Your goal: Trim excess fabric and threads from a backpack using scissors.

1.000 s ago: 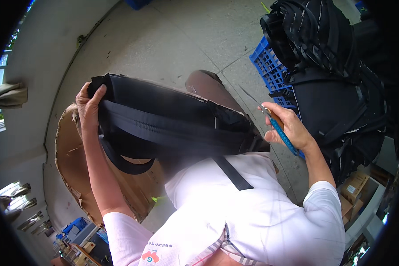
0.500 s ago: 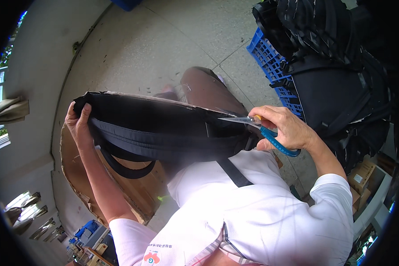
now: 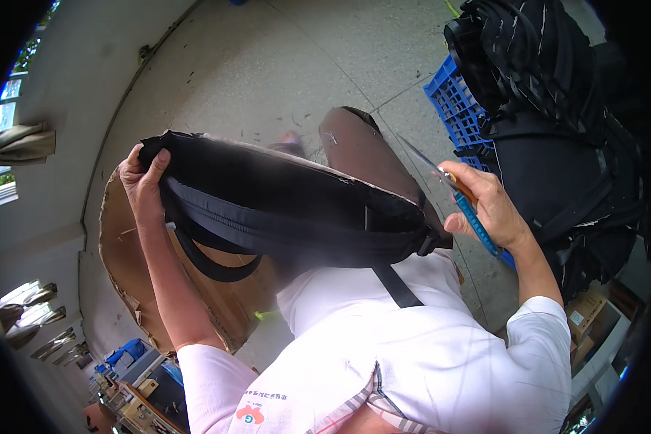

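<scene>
Scissors [image 3: 471, 220] grasped by the right hand [image 3: 500, 210] have swung off the right end of the black bag [image 3: 282, 189], whose left end the left hand [image 3: 145, 186] clasps before the white shirt [image 3: 441, 354].

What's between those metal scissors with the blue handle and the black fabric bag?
The head view shows a brown-trousered leg and grey floor between scissors and bag.
</scene>
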`<action>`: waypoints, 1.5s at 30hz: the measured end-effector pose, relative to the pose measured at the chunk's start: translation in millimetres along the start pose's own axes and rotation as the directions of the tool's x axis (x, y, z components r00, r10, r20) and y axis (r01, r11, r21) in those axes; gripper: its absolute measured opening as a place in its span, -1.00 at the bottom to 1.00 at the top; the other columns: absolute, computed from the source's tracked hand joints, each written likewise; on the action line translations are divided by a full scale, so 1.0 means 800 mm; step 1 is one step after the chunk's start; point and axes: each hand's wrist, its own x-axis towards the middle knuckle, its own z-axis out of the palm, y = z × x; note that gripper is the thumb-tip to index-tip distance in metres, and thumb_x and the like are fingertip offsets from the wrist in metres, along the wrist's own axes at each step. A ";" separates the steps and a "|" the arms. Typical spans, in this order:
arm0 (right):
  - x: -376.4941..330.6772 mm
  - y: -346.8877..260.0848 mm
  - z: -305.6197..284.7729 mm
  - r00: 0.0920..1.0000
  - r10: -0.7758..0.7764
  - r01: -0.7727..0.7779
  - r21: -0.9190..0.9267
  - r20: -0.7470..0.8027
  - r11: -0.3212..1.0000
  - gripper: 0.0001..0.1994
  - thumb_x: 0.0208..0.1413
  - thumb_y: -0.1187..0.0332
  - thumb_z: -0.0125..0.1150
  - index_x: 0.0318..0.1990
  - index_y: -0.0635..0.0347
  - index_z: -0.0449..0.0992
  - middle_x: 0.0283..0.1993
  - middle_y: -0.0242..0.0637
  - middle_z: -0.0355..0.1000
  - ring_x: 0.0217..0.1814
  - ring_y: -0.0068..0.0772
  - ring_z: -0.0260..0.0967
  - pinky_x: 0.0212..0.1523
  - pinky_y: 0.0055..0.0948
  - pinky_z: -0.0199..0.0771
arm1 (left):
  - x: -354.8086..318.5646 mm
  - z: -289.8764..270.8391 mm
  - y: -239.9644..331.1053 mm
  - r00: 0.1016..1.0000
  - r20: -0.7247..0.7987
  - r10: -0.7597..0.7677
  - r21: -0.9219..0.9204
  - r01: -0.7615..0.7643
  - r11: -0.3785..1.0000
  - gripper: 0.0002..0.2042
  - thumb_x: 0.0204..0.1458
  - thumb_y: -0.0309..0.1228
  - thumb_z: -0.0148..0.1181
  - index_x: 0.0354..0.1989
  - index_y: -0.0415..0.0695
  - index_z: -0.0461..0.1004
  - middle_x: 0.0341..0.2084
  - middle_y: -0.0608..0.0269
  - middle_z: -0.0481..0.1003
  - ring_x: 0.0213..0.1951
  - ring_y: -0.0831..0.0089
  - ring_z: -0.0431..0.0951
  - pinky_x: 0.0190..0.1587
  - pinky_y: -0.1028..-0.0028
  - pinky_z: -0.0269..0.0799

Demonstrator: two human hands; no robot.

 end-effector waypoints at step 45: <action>0.089 -0.059 0.058 0.941 -0.112 0.245 -0.416 0.320 0.876 -0.47 -0.16 -0.13 0.21 -0.46 0.26 0.34 -0.67 -0.19 0.32 -0.62 -0.19 0.37 -0.51 -0.31 0.41 | -0.069 0.019 -0.029 0.919 0.059 -0.390 -0.236 0.392 0.889 -0.82 -0.16 -0.58 0.25 -0.33 -0.15 0.50 -0.45 0.31 0.53 -0.47 0.59 0.51 -0.38 0.63 0.43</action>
